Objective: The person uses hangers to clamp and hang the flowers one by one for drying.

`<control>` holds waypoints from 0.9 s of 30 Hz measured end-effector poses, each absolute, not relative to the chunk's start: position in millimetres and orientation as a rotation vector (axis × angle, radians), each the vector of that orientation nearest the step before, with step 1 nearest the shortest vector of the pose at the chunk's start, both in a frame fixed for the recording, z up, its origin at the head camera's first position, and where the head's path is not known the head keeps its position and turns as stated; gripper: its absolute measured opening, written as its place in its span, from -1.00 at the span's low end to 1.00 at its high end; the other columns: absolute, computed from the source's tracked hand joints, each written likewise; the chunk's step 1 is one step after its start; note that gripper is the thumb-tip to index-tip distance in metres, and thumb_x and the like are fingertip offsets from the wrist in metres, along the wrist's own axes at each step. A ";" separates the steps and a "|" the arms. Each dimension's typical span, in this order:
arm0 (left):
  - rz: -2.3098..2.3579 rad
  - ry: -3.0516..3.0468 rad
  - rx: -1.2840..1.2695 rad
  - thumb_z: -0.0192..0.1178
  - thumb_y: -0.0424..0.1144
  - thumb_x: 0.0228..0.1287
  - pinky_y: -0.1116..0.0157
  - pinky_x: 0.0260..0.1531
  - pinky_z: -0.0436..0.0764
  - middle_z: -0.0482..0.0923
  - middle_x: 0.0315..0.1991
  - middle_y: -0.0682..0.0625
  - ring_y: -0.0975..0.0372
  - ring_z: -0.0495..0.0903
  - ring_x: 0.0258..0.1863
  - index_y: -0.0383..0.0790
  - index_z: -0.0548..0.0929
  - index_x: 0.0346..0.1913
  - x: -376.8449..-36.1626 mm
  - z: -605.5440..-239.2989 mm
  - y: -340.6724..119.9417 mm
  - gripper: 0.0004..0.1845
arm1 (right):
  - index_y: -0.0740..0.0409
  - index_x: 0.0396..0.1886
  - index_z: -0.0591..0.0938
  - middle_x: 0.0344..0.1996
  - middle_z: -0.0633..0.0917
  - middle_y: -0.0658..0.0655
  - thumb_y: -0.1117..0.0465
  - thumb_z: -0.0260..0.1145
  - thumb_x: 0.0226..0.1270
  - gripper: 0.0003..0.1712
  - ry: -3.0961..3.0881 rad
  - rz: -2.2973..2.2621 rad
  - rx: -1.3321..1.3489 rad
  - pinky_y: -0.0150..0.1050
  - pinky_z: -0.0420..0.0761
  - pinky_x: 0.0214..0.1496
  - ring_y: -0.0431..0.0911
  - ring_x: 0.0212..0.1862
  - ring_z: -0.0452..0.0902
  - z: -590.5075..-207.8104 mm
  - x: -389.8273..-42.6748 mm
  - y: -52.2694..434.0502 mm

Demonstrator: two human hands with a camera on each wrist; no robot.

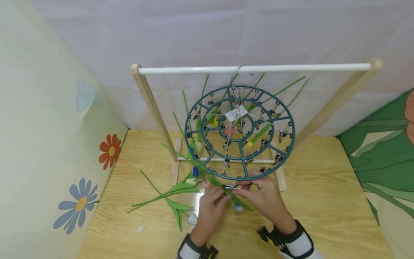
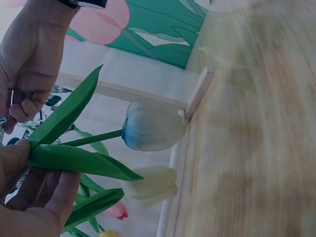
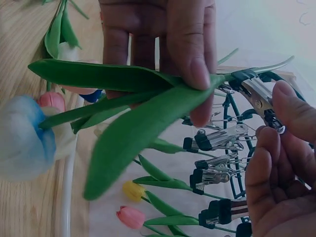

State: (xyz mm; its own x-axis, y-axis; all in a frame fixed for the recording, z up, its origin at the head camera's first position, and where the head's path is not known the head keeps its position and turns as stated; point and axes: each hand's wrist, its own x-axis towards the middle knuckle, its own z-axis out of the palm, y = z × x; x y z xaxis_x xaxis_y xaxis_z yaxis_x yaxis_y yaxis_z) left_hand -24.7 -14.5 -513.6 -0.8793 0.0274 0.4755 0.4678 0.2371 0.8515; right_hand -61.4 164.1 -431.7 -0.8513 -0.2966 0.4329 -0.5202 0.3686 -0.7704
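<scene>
My left hand (image 1: 210, 203) pinches an artificial tulip at the base of its green leaves (image 3: 143, 133), between thumb and fingers. The blue-and-white bloom (image 2: 153, 126) points down toward the table. My right hand (image 1: 266, 194) pinches the handles of a metal clip (image 3: 259, 96) at the near rim of a round dark-green hanging rack (image 1: 243, 158). Dark clip tips meet the tulip's stem just past my left fingertips; whether they bite on it I cannot tell. Several other tulips hang from clips, among them a yellow one (image 3: 133, 191) and a pink one (image 3: 131, 217).
The rack hangs from the white bar (image 1: 194, 70) of a stand with wooden legs (image 1: 155, 111). Loose tulips with green stems (image 1: 158, 197) lie on the wooden table (image 1: 323, 201) left of my hands. A white scrap (image 1: 140, 229) lies near the front left. Cloth walls surround the table.
</scene>
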 end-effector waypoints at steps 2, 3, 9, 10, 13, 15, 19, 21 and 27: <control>-1.664 -2.131 -0.474 0.38 -0.40 0.25 0.21 0.26 0.64 0.79 -0.24 -0.02 0.23 0.74 -0.25 -0.23 0.77 -0.20 -26.4 -511.5 -14.3 -0.92 | 0.14 -0.36 0.81 -0.46 0.67 -0.07 0.42 0.71 -0.22 -0.66 -2.421 1.453 0.718 -0.51 0.61 -0.38 -0.31 -0.42 0.58 -431.2 -61.8 163.2; -1.656 -2.120 -0.482 0.38 -0.40 0.25 0.15 0.38 0.55 0.78 -0.27 -0.02 0.24 0.74 -0.28 -0.23 0.76 -0.23 -27.2 -510.5 -14.2 -0.93 | 0.13 -0.36 0.81 -0.46 0.67 -0.08 0.40 0.72 -0.23 -0.65 -2.429 1.438 0.712 -0.49 0.61 -0.40 -0.32 -0.42 0.57 -431.0 -62.0 162.9; -1.622 -2.102 -0.488 0.39 -0.45 0.22 0.26 0.48 0.42 0.79 -0.27 -0.04 0.23 0.75 -0.29 -0.26 0.76 -0.21 -29.7 -505.8 -13.6 -0.89 | 0.12 -0.35 0.79 -0.47 0.66 -0.08 0.42 0.72 -0.23 -0.63 -2.448 1.421 0.686 -0.45 0.61 -0.40 -0.30 -0.43 0.57 -431.0 -61.8 161.0; -1.621 -2.112 -0.477 0.40 -0.44 0.21 0.27 0.47 0.44 0.80 -0.24 -0.04 0.22 0.76 -0.26 -0.25 0.76 -0.18 -29.8 -505.3 -13.7 -0.87 | 0.13 -0.33 0.78 -0.46 0.66 -0.07 0.43 0.71 -0.21 -0.62 -2.454 1.421 0.682 -0.46 0.62 -0.38 -0.29 -0.42 0.58 -431.0 -61.7 160.5; -1.619 -2.146 -0.439 0.42 -0.42 0.20 0.22 0.35 0.57 0.80 -0.22 -0.04 0.20 0.77 -0.22 -0.25 0.76 -0.15 -30.6 -503.3 -14.8 -0.84 | 0.14 -0.25 0.77 -0.44 0.66 -0.09 0.42 0.69 -0.14 -0.61 -2.492 1.395 0.670 -0.48 0.62 -0.33 -0.28 -0.39 0.59 -430.9 -60.7 159.5; -1.655 -2.162 -0.411 0.42 -0.40 0.21 0.30 0.11 0.71 0.80 -0.19 -0.06 0.16 0.77 -0.18 -0.25 0.76 -0.14 -31.4 -502.4 -16.6 -0.84 | 0.15 -0.18 0.76 -0.41 0.68 -0.09 0.42 0.66 -0.08 -0.60 -2.515 1.370 0.682 -0.46 0.63 -0.32 -0.28 -0.37 0.58 -431.2 -59.0 160.3; -1.722 -2.154 -0.366 0.40 -0.41 0.25 0.27 -0.04 0.78 0.79 -0.20 -0.08 0.15 0.77 -0.19 -0.26 0.75 -0.18 -32.7 -502.2 -23.4 -0.90 | 0.23 0.01 0.73 -0.28 0.77 0.01 0.50 0.55 0.06 -0.54 -2.500 1.403 0.753 -0.44 0.68 -0.28 -0.28 -0.31 0.63 -433.4 -53.9 167.8; -1.746 -2.132 -0.354 0.38 -0.43 0.27 0.24 0.02 0.76 0.78 -0.19 -0.08 0.15 0.78 -0.20 -0.26 0.75 -0.18 -33.4 -502.3 -28.2 -0.90 | 0.25 0.06 0.72 -0.21 0.80 0.06 0.57 0.47 0.13 -0.54 -2.482 1.440 0.773 -0.47 0.68 -0.23 -0.28 -0.26 0.66 -435.5 -51.6 174.9; -1.732 -2.045 -0.291 0.34 -0.49 0.28 0.28 -0.10 0.78 0.77 -0.16 -0.16 0.09 0.75 -0.25 -0.33 0.74 -0.13 -34.3 -502.1 -45.4 -0.86 | 0.27 0.03 0.73 -0.23 0.81 0.13 0.66 0.34 0.21 -0.57 -2.488 1.429 0.665 -0.55 0.67 -0.21 -0.32 -0.24 0.68 -445.4 -47.2 203.9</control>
